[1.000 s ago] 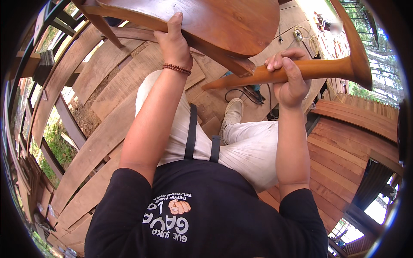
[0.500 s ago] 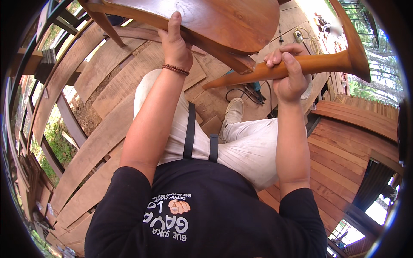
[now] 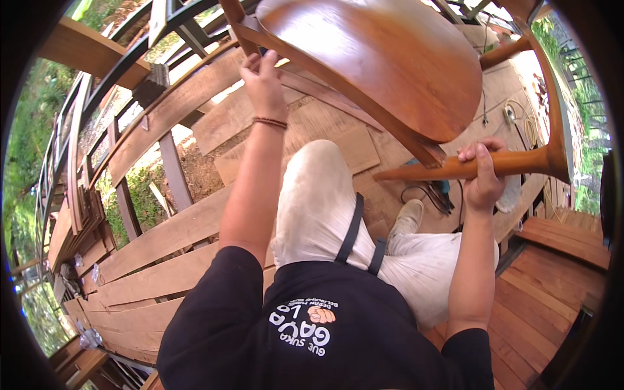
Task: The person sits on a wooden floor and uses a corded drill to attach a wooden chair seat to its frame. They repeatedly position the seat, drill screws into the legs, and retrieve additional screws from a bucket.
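Observation:
A varnished brown wooden chair (image 3: 390, 71) lies tilted in front of me, its rounded glossy seat facing up. My right hand (image 3: 486, 172) is wrapped round a tapered chair leg (image 3: 530, 162), thumb on top. The leg's narrow end points left, below the joint where the seat rail (image 3: 338, 81) meets it. At the far left of the seat, my left hand (image 3: 263, 81) is raised with its fingers apart, close to another leg (image 3: 235, 19) and the rail. Whether its fingertips touch the wood is hard to tell.
Loose boards (image 3: 299, 136) cover the floor beyond my knees. A teal power tool (image 3: 440, 188) with a black cable lies behind the leg. To the left runs a railing (image 3: 175, 84) with slats and gaps. A socket with a pale cord (image 3: 510, 114) is at the far right.
My left hand has let go of the seat's edge and moved toward the chair's far-left leg. My right hand keeps its grip. The view has swung left, so the chair appears farther right and lower.

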`<state>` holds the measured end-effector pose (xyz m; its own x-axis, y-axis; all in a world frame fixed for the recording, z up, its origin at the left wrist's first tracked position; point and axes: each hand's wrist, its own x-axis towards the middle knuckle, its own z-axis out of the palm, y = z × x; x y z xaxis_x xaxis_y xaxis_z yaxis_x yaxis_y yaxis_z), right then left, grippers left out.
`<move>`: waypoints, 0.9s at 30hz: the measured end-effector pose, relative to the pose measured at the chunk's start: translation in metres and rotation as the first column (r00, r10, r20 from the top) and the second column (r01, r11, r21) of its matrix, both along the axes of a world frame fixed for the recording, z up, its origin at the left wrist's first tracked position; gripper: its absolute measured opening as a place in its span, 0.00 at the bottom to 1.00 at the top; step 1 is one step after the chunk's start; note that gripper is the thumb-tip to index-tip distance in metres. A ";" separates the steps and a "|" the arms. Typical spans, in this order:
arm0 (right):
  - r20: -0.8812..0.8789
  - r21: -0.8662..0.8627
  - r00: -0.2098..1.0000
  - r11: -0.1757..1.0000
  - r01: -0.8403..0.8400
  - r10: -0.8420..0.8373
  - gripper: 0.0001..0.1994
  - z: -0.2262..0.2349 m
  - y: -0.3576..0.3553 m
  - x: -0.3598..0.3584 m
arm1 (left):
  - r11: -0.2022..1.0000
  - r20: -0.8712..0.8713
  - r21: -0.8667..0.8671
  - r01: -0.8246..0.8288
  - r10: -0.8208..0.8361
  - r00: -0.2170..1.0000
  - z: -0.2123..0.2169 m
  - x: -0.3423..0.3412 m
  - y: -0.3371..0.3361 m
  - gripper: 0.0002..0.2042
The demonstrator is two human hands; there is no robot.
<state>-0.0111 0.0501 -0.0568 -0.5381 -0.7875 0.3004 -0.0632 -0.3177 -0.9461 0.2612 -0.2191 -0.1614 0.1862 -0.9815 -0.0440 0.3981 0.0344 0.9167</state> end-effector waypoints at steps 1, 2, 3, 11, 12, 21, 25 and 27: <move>-0.020 0.010 0.999 0.999 0.038 -0.038 0.04 0.002 -0.002 0.006 | 0.993 0.012 -0.104 -0.052 0.054 0.998 0.017 0.022 -0.028 0.22; -0.044 0.023 0.996 0.996 0.082 -0.081 0.04 0.004 -0.003 0.010 | 0.979 0.056 -0.171 -0.111 0.122 0.991 0.038 0.040 -0.052 0.26; -0.067 0.038 0.990 0.991 0.128 -0.125 0.04 0.006 -0.005 0.014 | 0.954 0.116 -0.268 -0.133 0.169 0.979 0.058 0.056 -0.077 0.28; 0.013 0.034 1.000 0.999 0.021 -0.022 0.05 0.009 0.006 -0.018 | 0.929 0.408 -0.220 0.297 -0.189 0.893 0.108 0.060 -0.164 0.09; -0.020 0.033 1.000 0.999 0.001 -0.001 0.05 0.006 0.009 -0.025 | 0.940 0.411 -0.234 0.249 -0.136 0.901 0.099 0.059 -0.171 0.08; -0.089 0.016 0.995 0.999 0.052 -0.050 0.08 0.000 0.017 -0.024 | 0.899 0.328 -0.358 0.253 -0.132 0.935 0.073 0.051 -0.167 0.09; -0.090 0.013 0.996 1.000 0.007 -0.005 0.09 -0.001 0.016 -0.024 | 0.913 0.433 -0.315 0.260 -0.105 0.895 0.079 0.058 -0.162 0.10; -0.088 0.011 0.996 1.000 0.022 -0.021 0.09 -0.002 0.013 -0.021 | 0.909 0.390 -0.371 0.191 -0.034 0.920 0.078 0.055 -0.162 0.09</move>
